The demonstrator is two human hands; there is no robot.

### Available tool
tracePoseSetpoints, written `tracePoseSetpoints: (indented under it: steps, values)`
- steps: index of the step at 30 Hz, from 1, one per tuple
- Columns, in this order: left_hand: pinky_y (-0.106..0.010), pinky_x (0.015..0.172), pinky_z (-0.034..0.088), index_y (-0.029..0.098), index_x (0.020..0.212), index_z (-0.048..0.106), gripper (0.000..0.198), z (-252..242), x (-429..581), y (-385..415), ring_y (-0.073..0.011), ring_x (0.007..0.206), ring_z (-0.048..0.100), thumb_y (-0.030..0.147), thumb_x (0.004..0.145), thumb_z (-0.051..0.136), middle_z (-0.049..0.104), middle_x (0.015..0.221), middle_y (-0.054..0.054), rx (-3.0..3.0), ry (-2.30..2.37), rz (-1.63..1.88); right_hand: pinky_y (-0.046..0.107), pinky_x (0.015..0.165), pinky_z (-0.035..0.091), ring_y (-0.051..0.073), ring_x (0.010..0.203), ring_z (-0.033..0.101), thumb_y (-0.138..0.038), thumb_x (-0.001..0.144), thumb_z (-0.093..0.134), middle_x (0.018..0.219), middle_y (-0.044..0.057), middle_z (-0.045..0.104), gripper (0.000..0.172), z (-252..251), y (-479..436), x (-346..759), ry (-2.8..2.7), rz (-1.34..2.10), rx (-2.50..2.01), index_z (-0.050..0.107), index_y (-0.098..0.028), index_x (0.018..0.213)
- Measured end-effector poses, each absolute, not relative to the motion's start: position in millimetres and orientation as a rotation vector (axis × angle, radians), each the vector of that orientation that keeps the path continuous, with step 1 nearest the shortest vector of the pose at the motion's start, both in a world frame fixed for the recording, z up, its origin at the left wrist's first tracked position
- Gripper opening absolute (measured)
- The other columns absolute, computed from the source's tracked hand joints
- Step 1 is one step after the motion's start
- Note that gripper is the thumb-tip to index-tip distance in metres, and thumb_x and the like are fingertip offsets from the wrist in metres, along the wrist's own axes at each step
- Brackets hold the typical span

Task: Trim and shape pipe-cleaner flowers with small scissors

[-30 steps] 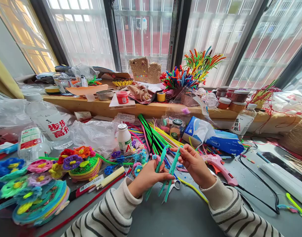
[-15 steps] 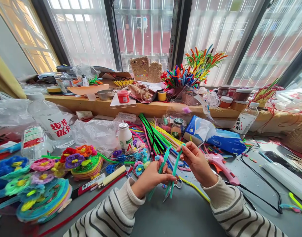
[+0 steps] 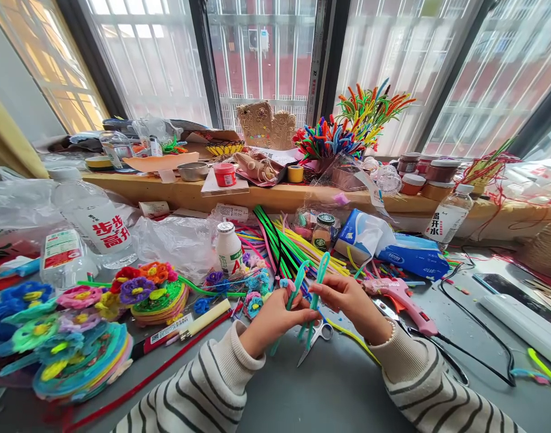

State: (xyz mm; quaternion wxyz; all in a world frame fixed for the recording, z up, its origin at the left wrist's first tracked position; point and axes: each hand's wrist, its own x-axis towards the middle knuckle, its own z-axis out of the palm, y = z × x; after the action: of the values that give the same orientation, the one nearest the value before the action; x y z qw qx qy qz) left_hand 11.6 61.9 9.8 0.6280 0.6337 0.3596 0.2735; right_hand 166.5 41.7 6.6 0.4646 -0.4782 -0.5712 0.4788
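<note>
My left hand (image 3: 282, 319) is closed round bent turquoise pipe cleaners (image 3: 297, 281), whose looped tops stick up above its fingers. Between thumb and fingers, my right hand (image 3: 347, 300) pinches another turquoise pipe cleaner (image 3: 321, 270) folded into a loop; its lower ends reach down by the left fingertips. Just beneath both hands lie scissors (image 3: 318, 337) on the grey table (image 3: 320, 397). Beyond the hands is a bundle of green and other coloured pipe cleaners (image 3: 268, 237). Small pipe cleaner flowers (image 3: 254, 304) sit beside the left hand.
Flower-topped coiled discs (image 3: 83, 361) fill the left side, near a glue stick and utility knife (image 3: 167, 334). A pink glue gun (image 3: 410, 307) with its cord lies right. A white bottle (image 3: 229, 249), small jar (image 3: 323, 231) and blue tissue pack (image 3: 410, 255) stand behind.
My right hand has moved slightly down and left along its pipe cleaner, whose loop now shows above the fingers. More of the scissors is visible.
</note>
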Motion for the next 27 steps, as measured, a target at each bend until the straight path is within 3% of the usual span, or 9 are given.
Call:
tracePoseSetpoints:
  steps: [6,13,18,24,27]
  values:
    - [-0.026,0.057,0.042,0.019,0.054,0.031,0.039,1.2,12.6,61.6,-0.0164,0.061,0.058,0.035,0.051,0.067,0.037,0.051,0.009,1.387,0.854,0.644,0.019,0.040,0.034,0.007,0.042,0.045,-0.039,0.069,0.056,0.051,-0.003,0.053,0.027,4.4,44.2,164.8,-1.298,1.191,-1.185,0.051,-0.014,0.060]
    - [-0.029,0.055,0.045,0.019,0.059,0.036,0.033,-1.3,17.1,59.9,-0.0173,0.061,0.060,0.042,0.060,0.059,0.058,0.062,-0.001,1.326,0.755,0.639,0.017,0.041,0.035,0.005,0.041,0.044,-0.039,0.071,0.055,0.050,-0.003,0.054,0.026,2.6,44.7,166.3,-1.007,1.241,-1.101,0.054,-0.013,0.068]
    - [-0.024,0.052,0.042,0.016,0.053,0.041,0.030,4.7,14.3,65.0,-0.0143,0.061,0.057,0.037,0.058,0.062,0.055,0.055,0.001,1.372,0.795,0.730,0.015,0.041,0.036,0.005,0.043,0.047,-0.039,0.072,0.054,0.051,-0.002,0.055,0.025,2.3,44.3,164.6,-1.076,1.282,-1.058,0.054,-0.013,0.069]
    - [-0.032,0.059,0.046,0.016,0.051,0.039,0.035,2.8,10.9,71.6,-0.0185,0.060,0.060,0.036,0.050,0.068,0.053,0.050,0.003,1.269,0.795,0.727,0.021,0.051,0.045,0.011,0.055,0.055,-0.041,0.069,0.055,0.062,0.001,0.059,0.029,9.5,44.9,167.8,-1.267,1.279,-1.148,0.057,-0.013,0.075]
    - [-0.033,0.063,0.047,0.017,0.054,0.038,0.034,-0.5,8.5,76.4,-0.0187,0.063,0.061,0.038,0.054,0.065,0.055,0.053,0.002,1.255,0.836,0.848,0.024,0.054,0.046,0.012,0.057,0.055,-0.042,0.066,0.057,0.063,0.000,0.059,0.030,21.2,41.5,186.7,-1.336,1.109,-1.242,0.056,-0.014,0.079]
